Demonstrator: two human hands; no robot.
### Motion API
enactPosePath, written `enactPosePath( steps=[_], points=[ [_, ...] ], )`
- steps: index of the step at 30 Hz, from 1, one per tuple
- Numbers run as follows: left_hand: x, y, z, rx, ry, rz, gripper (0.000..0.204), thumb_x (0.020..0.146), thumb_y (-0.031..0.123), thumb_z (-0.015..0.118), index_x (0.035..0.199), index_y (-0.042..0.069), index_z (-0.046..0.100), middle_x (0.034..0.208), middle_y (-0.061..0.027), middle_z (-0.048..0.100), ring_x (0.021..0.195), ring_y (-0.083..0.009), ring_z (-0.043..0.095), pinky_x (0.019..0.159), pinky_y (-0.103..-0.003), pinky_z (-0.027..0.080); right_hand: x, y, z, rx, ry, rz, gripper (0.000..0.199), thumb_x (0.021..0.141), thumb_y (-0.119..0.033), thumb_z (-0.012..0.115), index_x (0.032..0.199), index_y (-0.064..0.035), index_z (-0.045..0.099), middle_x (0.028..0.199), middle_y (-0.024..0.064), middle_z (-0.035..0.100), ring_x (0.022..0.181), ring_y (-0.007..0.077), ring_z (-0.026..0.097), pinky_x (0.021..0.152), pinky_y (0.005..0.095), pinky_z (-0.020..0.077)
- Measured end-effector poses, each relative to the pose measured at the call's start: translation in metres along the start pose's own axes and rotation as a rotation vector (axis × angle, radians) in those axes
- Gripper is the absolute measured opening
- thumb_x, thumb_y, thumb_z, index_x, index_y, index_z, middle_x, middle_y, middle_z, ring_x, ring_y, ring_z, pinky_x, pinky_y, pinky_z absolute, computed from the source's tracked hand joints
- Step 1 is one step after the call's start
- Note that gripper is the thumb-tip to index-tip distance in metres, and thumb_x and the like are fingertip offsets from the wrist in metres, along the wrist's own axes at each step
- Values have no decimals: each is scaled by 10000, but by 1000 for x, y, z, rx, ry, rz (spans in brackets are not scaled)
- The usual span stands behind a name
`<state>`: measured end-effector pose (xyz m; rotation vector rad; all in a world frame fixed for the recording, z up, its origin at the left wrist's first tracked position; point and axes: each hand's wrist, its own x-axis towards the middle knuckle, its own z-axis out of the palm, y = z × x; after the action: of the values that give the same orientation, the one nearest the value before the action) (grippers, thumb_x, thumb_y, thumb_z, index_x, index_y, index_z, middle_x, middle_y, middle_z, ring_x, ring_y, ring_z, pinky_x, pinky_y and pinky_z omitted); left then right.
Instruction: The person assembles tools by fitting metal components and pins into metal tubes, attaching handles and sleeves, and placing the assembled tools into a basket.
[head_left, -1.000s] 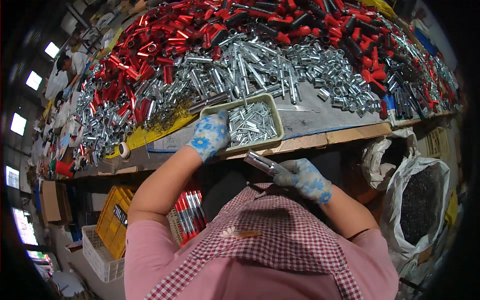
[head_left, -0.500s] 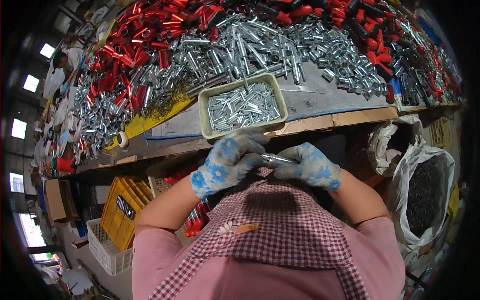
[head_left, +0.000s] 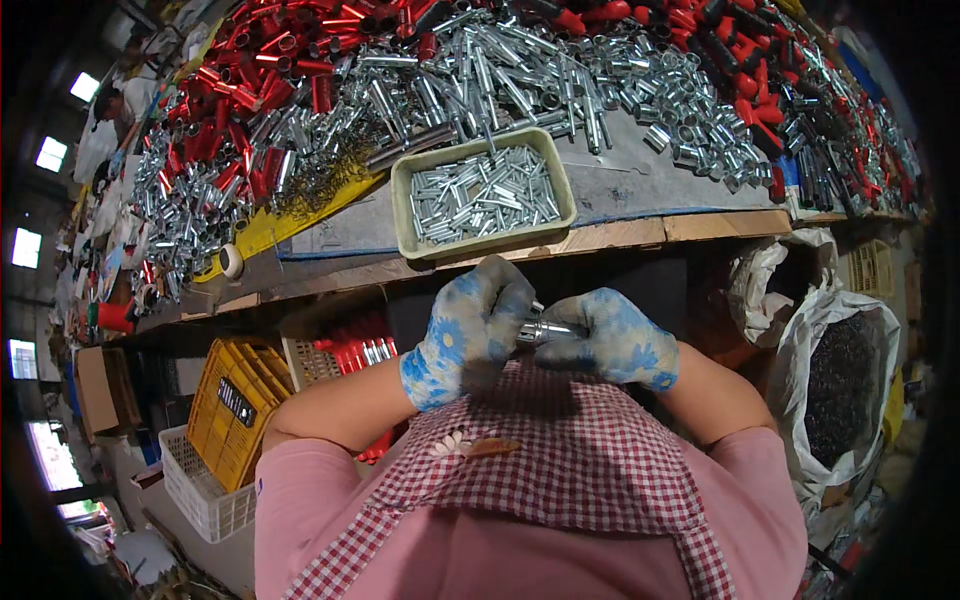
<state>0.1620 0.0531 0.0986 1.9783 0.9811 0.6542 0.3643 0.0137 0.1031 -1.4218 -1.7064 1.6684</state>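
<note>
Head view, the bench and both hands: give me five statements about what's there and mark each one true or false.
1. The right hand has a shiny metal tube in its grip. True.
2. The left hand is inside the tray. False: it is in front of the tray, close to the tube.
3. The tray holds small metal rods. True.
4. Both hands are bare. False: they wear blue-patterned gloves.
5. The yellow crate stands right of the person. False: it is on the left, tilted in a white crate.
</note>
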Motion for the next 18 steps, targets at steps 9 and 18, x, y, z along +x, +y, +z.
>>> enactPosePath(
  steps=[9,18],
  points=[
    [2,-28,-20,-185,-139,416,142,883,127,632,933,36,535,1078,-181,629,1029,-346,610,895,-449,482,-1,7,-2,60,31,-2,400,783,-331,752,984,11,696,742,129,663,667,154,607,653,316,493],
    [-8,-16,-11,144,-36,481,172,844,135,655,940,31,558,1015,-194,644,983,-374,631,829,-452,520,3,5,-1,-3,13,13,419,788,-367,714,983,3,696,778,162,679,713,220,659,670,345,505]
  ],
)
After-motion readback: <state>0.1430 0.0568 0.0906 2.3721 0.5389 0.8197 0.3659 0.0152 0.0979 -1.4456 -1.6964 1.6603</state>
